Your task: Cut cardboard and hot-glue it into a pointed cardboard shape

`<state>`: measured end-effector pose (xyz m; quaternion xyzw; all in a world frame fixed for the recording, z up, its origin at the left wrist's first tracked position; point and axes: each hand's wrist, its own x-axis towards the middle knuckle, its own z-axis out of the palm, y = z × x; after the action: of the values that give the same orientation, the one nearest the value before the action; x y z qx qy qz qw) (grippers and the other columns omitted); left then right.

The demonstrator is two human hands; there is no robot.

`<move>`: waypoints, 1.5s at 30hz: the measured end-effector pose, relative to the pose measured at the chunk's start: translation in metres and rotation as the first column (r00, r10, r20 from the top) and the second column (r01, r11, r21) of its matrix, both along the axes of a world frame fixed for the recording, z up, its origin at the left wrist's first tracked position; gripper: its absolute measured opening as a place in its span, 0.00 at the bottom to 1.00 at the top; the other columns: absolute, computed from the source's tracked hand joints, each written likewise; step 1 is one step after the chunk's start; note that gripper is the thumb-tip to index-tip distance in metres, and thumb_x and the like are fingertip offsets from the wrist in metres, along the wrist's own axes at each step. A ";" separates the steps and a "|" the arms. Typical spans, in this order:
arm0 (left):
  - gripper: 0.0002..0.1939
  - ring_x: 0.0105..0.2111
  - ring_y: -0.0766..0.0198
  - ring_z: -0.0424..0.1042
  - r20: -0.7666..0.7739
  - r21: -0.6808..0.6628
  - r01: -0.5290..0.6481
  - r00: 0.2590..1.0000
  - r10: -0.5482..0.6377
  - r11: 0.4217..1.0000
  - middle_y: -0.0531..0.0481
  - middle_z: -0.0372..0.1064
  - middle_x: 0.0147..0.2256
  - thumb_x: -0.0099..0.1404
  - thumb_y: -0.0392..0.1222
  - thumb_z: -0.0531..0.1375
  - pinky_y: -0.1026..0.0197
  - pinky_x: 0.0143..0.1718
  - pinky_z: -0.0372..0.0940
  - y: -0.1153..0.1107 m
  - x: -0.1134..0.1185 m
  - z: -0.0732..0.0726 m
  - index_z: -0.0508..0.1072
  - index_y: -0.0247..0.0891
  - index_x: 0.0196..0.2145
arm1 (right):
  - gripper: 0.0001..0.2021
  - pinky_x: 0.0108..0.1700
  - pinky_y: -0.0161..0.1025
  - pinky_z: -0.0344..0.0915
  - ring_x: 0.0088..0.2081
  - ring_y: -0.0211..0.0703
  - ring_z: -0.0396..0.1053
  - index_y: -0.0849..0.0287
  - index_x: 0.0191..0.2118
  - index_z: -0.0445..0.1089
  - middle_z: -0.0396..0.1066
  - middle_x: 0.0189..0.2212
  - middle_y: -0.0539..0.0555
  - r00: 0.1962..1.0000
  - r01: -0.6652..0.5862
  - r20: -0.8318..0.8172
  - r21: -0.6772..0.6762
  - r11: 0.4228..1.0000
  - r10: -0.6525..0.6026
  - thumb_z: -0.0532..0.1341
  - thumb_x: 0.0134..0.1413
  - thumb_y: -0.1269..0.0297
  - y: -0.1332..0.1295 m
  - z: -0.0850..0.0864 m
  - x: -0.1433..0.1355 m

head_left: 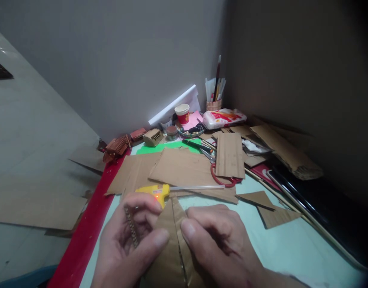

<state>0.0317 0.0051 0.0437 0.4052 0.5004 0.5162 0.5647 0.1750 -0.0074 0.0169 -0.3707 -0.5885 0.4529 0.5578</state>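
Observation:
Both of my hands hold a folded cardboard piece (167, 256) close to me, narrow at its far end, with a dark seam running down its length. My left hand (130, 244) is closed, its thumb pressing the left face, and a corrugated cardboard edge shows inside its curled fingers. On the other side, my right hand (217, 240) pinches the right face between thumb and bent fingers. Just beyond my left fingers lies a yellow glue gun (154, 192) with a red light lit. A clear glue stick (199, 187) extends rightward from it.
Cardboard sheets (184, 170) and red-handled scissors (214, 172) lie beyond my hands. Triangular offcuts (277, 216) rest at right, near a shiny black object (316, 208). A paper cup (182, 114), a wipes pack (224, 119) and a brush holder (214, 105) stand by the wall.

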 end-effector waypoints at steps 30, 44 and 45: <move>0.19 0.20 0.71 0.58 -0.250 0.099 0.017 0.968 0.008 0.995 0.59 0.65 0.20 0.48 0.51 0.74 0.69 0.20 0.54 -0.001 0.003 0.009 0.73 0.45 0.33 | 0.05 0.22 0.31 0.50 0.20 0.33 0.54 0.59 0.39 0.66 0.58 0.20 0.42 0.990 0.018 -0.140 -0.020 1.000 -0.020 0.53 0.65 0.67 -0.002 0.012 0.013; 0.09 0.27 0.67 0.67 -0.296 0.216 0.092 0.955 -0.025 0.972 0.57 0.71 0.28 0.53 0.46 0.73 0.67 0.28 0.60 0.005 -0.006 0.002 0.78 0.45 0.27 | 0.03 0.23 0.29 0.53 0.21 0.32 0.57 0.58 0.37 0.65 0.59 0.21 0.43 0.994 0.070 -0.082 -0.065 0.995 -0.075 0.55 0.61 0.69 0.001 0.008 0.001; 0.09 0.26 0.67 0.67 -0.337 0.205 0.120 0.941 -0.045 0.971 0.56 0.71 0.27 0.53 0.46 0.73 0.67 0.27 0.60 0.006 -0.008 0.002 0.77 0.45 0.26 | 0.03 0.22 0.28 0.53 0.20 0.32 0.56 0.58 0.36 0.66 0.59 0.21 0.44 0.994 0.081 -0.072 -0.077 0.994 -0.086 0.55 0.60 0.69 0.001 0.008 0.000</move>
<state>0.0240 0.0109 0.0454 0.5671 0.5093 0.4698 0.4454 0.1750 -0.0066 0.0251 -0.3981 -0.5339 0.4643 0.5839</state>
